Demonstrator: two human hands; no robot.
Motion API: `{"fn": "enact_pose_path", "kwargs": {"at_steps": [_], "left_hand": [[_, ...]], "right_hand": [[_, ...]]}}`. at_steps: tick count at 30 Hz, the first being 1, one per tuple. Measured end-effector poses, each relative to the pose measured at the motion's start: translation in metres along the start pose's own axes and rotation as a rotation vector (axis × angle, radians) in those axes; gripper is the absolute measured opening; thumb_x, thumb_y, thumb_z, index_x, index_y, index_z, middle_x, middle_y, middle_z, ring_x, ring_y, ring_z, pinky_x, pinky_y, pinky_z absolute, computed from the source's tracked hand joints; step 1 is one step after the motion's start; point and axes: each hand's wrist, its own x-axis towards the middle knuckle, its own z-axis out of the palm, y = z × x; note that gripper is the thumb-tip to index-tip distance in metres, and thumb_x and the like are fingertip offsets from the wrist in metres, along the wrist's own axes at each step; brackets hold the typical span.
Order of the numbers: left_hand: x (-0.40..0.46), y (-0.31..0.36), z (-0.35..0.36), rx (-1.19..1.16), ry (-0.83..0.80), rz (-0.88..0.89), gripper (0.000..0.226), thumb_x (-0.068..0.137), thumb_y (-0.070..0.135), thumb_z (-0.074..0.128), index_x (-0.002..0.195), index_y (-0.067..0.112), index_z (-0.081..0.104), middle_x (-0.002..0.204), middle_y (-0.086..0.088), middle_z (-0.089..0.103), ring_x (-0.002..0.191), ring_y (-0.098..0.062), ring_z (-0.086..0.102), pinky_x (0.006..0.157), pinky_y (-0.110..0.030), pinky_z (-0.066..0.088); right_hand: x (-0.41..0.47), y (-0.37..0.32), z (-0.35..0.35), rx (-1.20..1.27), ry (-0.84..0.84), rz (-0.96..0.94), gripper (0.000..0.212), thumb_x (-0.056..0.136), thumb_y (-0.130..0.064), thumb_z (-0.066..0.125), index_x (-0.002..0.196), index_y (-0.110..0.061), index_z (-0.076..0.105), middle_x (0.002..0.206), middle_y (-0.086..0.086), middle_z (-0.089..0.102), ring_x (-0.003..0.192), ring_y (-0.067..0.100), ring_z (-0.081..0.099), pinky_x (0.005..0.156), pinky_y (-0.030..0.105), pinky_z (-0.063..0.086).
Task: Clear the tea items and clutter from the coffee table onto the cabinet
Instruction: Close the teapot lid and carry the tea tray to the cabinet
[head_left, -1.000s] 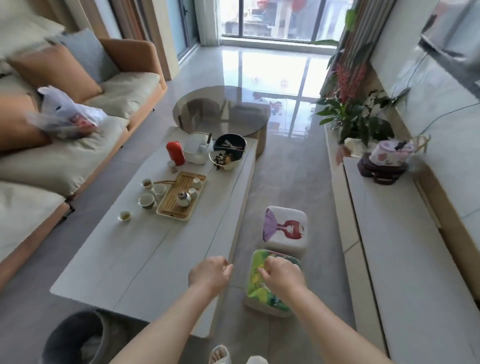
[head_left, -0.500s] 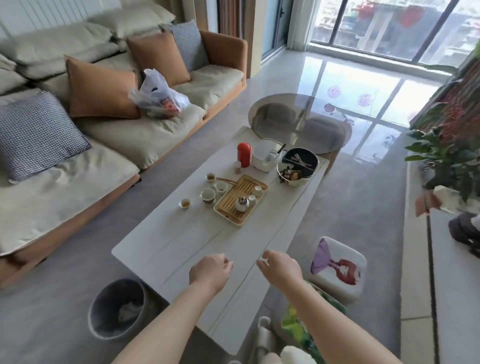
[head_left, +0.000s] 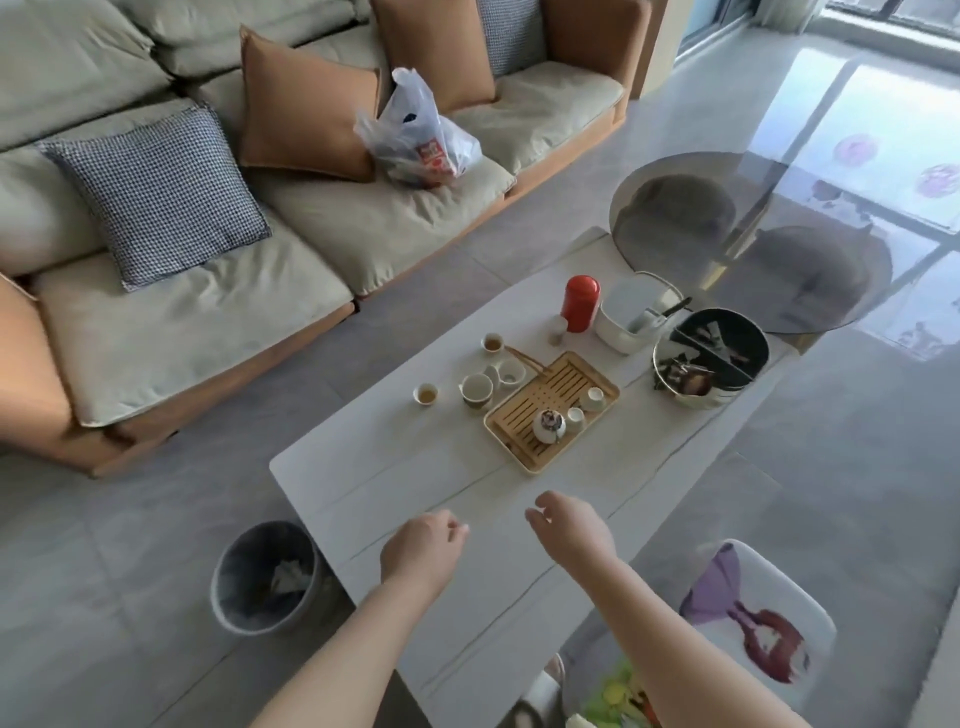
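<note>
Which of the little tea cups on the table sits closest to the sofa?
The small cup holding tea, standing alone at the table's sofa-side edge, left of the bamboo tray; the other cups sit nearer or on the tray.

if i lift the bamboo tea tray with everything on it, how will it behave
The bamboo tea tray looks rigid, so it probably won't flex. The small teapot and two cups stand loose on its slats, so they would likely slide or tip if tilted. They look ceramic, probably fragile.

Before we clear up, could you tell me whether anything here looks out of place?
A plastic bag sits slumped on the sofa, and several teacups stand off the bamboo tray on the coffee table.
</note>
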Motion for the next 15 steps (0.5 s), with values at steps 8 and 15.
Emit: {"fn": "enact_pose_path", "kwargs": {"at_steps": [8, 15], "left_hand": [[0.052, -0.001, -0.025, -0.038, 0.03, -0.003, 0.032, 0.096, 0.04, 0.039, 0.111, 0.023, 0.061, 0.11, -0.002, 0.068, 0.101, -0.022, 0.061, 0.073, -0.028, 0.045], [0.142, -0.024, -0.046, 0.0, -0.072, 0.075, 0.032, 0.092, 0.038, 0.039, 0.11, 0.026, 0.062, 0.113, -0.001, 0.066, 0.101, -0.023, 0.06, 0.075, -0.027, 0.043]], "right_hand": [[0.061, -0.035, -0.021, 0.026, 0.017, 0.01, 0.03, 0.094, -0.036, 0.045, 0.11, -0.015, 0.059, 0.106, 0.004, 0.064, 0.095, 0.022, 0.06, 0.074, 0.032, 0.051], [0.125, -0.068, -0.003, 0.106, 0.077, 0.168, 0.028, 0.092, -0.035, 0.047, 0.101, -0.012, 0.06, 0.098, 0.006, 0.064, 0.09, 0.025, 0.059, 0.076, 0.035, 0.053]]}}
